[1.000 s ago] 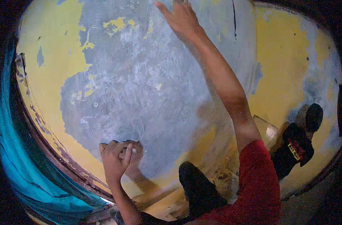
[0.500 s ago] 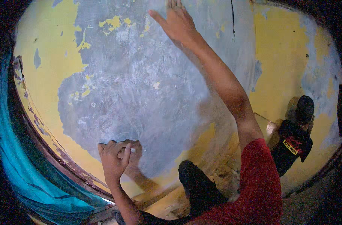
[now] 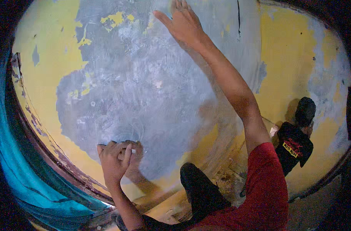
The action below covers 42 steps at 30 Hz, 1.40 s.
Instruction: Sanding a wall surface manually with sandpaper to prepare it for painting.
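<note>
1. Head view: the left hand (image 3: 115, 161) is curled shut around a small pale scrap, perhaps sandpaper (image 3: 133, 151), pressed low on the grey skimmed patch (image 3: 144, 96) of the yellow wall (image 3: 48, 69).
2. Sanding seems underway; the next stroke likely needs steady pressure.
3. Higher up, the right hand (image 3: 185, 25) lies flat and open on the wall, holding nothing.
4. Farther right, another person (image 3: 296, 140) crouches.

wall (image 3: 152, 100): we see rough, matt grey plaster under flaking yellow paint
sleeve (image 3: 267, 184): we see matt red cloth

left hand (image 3: 115, 161) low on wall (image 3: 144, 96), right hand (image 3: 185, 23) above
</note>
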Each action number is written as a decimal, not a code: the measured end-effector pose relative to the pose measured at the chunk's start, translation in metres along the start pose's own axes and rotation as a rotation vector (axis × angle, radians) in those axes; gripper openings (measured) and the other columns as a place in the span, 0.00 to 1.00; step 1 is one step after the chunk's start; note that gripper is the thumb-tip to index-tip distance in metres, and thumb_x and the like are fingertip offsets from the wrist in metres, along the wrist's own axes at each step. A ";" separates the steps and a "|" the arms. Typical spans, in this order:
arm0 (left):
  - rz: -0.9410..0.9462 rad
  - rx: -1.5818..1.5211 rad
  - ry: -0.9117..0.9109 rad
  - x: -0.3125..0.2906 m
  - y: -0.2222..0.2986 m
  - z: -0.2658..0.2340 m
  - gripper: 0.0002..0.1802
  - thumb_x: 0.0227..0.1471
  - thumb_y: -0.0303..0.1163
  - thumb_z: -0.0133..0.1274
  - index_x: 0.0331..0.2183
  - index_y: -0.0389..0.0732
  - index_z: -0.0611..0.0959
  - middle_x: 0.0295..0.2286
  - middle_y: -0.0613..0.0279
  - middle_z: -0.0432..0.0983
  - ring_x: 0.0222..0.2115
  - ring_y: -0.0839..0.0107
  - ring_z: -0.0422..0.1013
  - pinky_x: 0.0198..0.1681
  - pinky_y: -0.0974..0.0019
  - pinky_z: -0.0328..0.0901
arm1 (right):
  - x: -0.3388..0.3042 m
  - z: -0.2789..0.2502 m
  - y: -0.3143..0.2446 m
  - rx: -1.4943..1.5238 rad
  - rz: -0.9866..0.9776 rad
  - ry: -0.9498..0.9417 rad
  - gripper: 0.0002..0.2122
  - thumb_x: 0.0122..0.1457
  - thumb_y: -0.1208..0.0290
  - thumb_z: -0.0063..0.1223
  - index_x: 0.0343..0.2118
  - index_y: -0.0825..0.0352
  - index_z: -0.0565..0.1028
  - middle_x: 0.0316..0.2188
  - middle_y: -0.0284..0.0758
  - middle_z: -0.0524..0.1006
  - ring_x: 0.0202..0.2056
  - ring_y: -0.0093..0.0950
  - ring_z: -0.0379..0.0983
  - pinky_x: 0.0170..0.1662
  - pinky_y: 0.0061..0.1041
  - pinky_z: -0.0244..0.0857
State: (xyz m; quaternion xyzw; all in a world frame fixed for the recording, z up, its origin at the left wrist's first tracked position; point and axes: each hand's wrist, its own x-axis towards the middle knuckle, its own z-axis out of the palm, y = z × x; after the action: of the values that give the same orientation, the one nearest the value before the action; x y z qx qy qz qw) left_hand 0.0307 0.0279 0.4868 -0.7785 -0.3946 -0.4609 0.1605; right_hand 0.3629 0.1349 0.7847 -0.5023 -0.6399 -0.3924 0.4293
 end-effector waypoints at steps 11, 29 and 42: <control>0.033 0.007 0.026 0.002 -0.001 0.000 0.07 0.54 0.38 0.63 0.30 0.47 0.89 0.21 0.64 0.76 0.26 0.64 0.70 0.40 0.57 0.55 | 0.009 0.000 0.001 0.063 0.002 0.048 0.46 0.70 0.38 0.36 0.69 0.85 0.49 0.71 0.61 0.48 0.73 0.52 0.42 0.75 0.43 0.39; 0.003 0.014 -0.017 0.000 0.002 0.001 0.06 0.54 0.37 0.63 0.30 0.46 0.88 0.20 0.66 0.75 0.25 0.66 0.69 0.40 0.58 0.55 | 0.030 -0.005 0.003 0.138 0.044 0.096 0.46 0.70 0.38 0.38 0.69 0.84 0.48 0.71 0.61 0.49 0.73 0.52 0.44 0.75 0.42 0.41; 0.020 0.018 0.004 0.000 -0.001 0.000 0.08 0.54 0.38 0.63 0.29 0.45 0.88 0.22 0.63 0.78 0.27 0.64 0.71 0.41 0.57 0.55 | 0.001 0.002 -0.001 0.111 -0.042 0.024 0.44 0.71 0.42 0.39 0.69 0.85 0.48 0.71 0.62 0.47 0.73 0.53 0.41 0.75 0.42 0.40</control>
State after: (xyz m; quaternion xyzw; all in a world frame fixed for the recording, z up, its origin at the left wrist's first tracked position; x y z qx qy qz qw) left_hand 0.0299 0.0281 0.4865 -0.7800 -0.3907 -0.4572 0.1731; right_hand 0.3617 0.1366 0.7855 -0.4593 -0.6658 -0.3711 0.4560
